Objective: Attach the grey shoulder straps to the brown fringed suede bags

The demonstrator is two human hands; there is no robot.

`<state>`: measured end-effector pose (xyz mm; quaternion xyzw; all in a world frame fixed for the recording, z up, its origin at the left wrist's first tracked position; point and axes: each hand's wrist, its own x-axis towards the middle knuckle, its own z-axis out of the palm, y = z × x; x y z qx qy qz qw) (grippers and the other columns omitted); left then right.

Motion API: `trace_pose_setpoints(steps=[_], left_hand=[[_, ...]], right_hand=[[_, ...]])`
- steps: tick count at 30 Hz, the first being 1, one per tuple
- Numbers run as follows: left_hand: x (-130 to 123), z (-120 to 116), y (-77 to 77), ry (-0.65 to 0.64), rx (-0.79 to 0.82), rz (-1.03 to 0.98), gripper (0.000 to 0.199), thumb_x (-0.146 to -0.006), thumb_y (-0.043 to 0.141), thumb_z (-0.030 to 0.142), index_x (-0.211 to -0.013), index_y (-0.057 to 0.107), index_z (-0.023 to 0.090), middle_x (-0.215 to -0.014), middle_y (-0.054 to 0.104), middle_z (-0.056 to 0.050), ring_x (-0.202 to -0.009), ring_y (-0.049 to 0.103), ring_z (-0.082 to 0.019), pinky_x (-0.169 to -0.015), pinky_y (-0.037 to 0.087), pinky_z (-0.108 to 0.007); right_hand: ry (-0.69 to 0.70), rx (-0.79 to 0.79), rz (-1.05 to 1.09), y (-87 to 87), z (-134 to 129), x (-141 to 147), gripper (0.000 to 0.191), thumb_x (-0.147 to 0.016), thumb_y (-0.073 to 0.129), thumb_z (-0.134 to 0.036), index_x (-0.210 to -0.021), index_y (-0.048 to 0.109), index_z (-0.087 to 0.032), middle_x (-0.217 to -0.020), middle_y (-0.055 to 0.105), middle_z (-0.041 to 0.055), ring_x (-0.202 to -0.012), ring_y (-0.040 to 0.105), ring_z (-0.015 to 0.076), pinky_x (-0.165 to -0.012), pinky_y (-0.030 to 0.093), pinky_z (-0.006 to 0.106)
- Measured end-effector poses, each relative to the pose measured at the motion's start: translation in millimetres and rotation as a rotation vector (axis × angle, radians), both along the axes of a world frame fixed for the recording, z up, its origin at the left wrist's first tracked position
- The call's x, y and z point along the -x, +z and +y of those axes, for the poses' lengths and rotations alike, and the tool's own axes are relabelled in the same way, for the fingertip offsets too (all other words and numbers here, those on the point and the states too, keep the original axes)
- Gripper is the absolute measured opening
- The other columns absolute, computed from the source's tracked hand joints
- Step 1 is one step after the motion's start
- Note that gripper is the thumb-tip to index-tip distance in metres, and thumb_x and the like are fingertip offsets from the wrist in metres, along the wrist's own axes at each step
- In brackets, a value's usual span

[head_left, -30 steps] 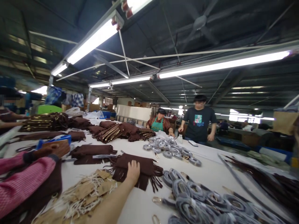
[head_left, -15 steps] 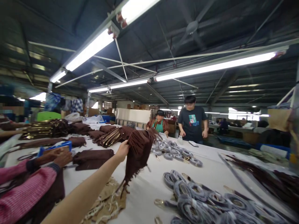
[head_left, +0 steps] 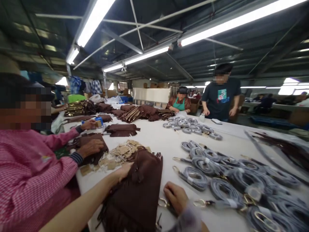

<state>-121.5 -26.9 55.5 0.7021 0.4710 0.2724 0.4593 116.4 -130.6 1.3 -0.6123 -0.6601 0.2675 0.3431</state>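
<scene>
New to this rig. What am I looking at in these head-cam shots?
There's no machine, just a person's bare hands. Every picture comes from one camera worn on that person's head, facing forward and down. The left hand grips a soft dark brown fringed bag. The right hand is beside a gold-coloured metal clasp; its grip is unclear. On the white table lie coiled grey straps, tan tags with white strings and piled brown bags. The pink checked sleeve at left is a co-worker's.
</scene>
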Motion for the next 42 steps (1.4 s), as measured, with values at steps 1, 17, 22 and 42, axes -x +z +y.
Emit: trace_pose_setpoints(steps=[1,17,22,42], left_hand=[[-4,5,5.2,-0.034,-0.014,0.029,0.026,-0.086,0.055,0.038,-0.087,0.068,0.016,-0.073,0.070,-0.002,-0.073,0.065,-0.022,-0.069,0.054,-0.033],[15,-97,5.0,-0.597,-0.460,0.489,0.081,-0.068,0.046,0.004,-0.145,0.035,0.022,-0.155,0.031,-0.008,-0.142,0.028,-0.026,-0.118,0.021,-0.046],[27,-107,-17.8,-0.551,-0.461,0.396,0.077,-0.073,0.045,0.008,-0.147,0.031,0.025,-0.159,0.022,-0.006,-0.147,0.014,-0.025,-0.119,0.007,-0.053],[24,-85,-6.5,-0.665,-0.673,0.488,0.035,-0.079,0.036,-0.003,-0.095,0.056,0.022,-0.142,0.048,-0.007,-0.137,0.037,-0.019,-0.118,0.019,-0.044]], right_hand=[[-0.009,-0.007,-0.004,2.0,-2,0,0.024,-0.089,0.048,-0.030,-0.068,0.055,-0.021,-0.065,0.059,-0.0013,-0.069,0.055,0.0168,-0.066,0.041,0.030],[0.324,0.090,0.270,41.7,-20,-10,0.023,-0.084,0.054,-0.037,-0.069,0.060,-0.020,-0.064,0.055,-0.0026,-0.062,0.049,0.0140,-0.060,0.037,0.025],[0.651,0.156,0.324,56.5,-35,25,0.017,-0.079,0.065,-0.031,-0.069,0.072,-0.021,-0.099,0.071,0.0042,-0.093,0.063,0.0198,-0.084,0.045,0.029],[0.118,0.235,0.801,40.8,-18,16,0.044,-0.075,0.064,-0.061,-0.072,0.043,-0.022,-0.054,0.038,-0.0124,-0.036,0.016,0.0020,-0.035,0.008,0.021]])
